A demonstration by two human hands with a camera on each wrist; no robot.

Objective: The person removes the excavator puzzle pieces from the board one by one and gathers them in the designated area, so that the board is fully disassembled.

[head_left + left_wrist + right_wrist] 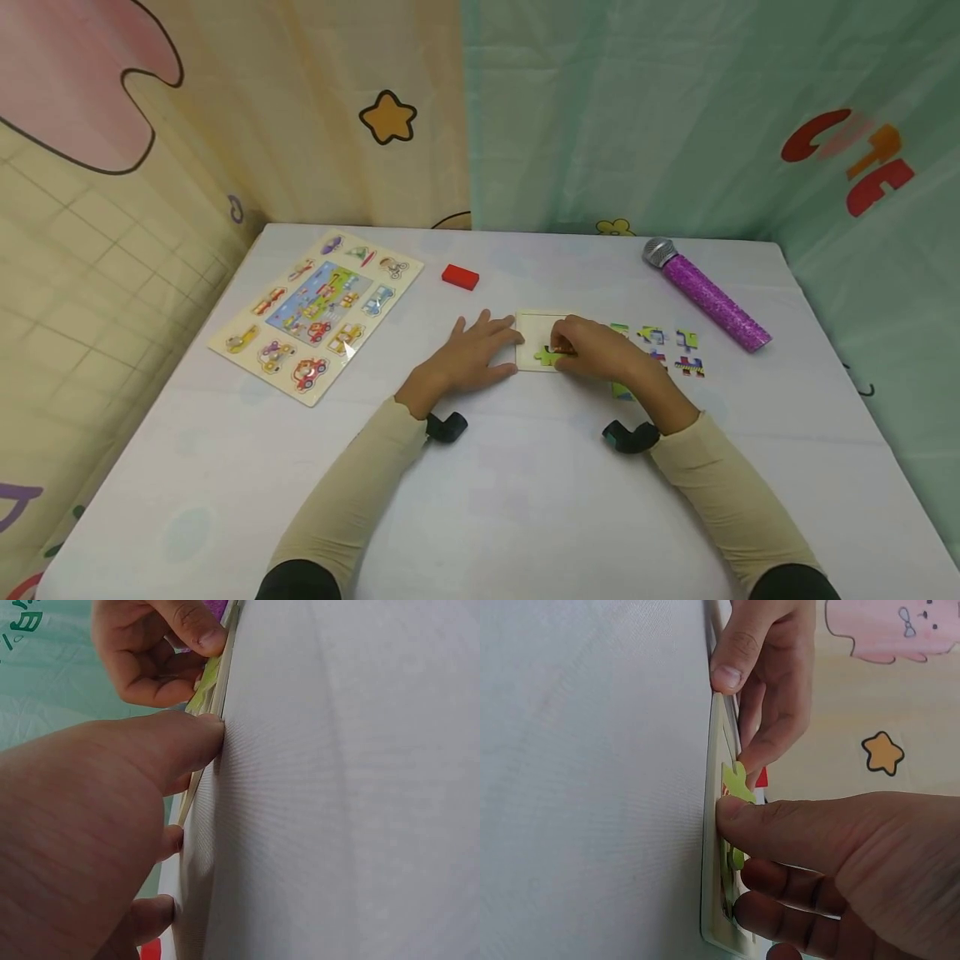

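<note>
A small pale puzzle board (531, 330) lies at the middle of the white table (525, 500). My left hand (487, 348) lies flat beside it, with straight fingers and the thumb (206, 735) held against the board's left edge. My right hand (573, 346) is over the board, its thumb (739, 814) and curled fingers pinching a green puzzle piece (547, 357) down into the frame. The right wrist view shows the green piece (737, 782) half seated in the board (714, 855). Most of the board's inside is hidden under my right hand.
Several loose puzzle pieces (670, 348) lie just right of my right hand. A purple glitter microphone (708, 297) lies at the back right, a red block (460, 277) behind the board, and a large vehicle puzzle board (318, 312) at the left. Curtains enclose the table.
</note>
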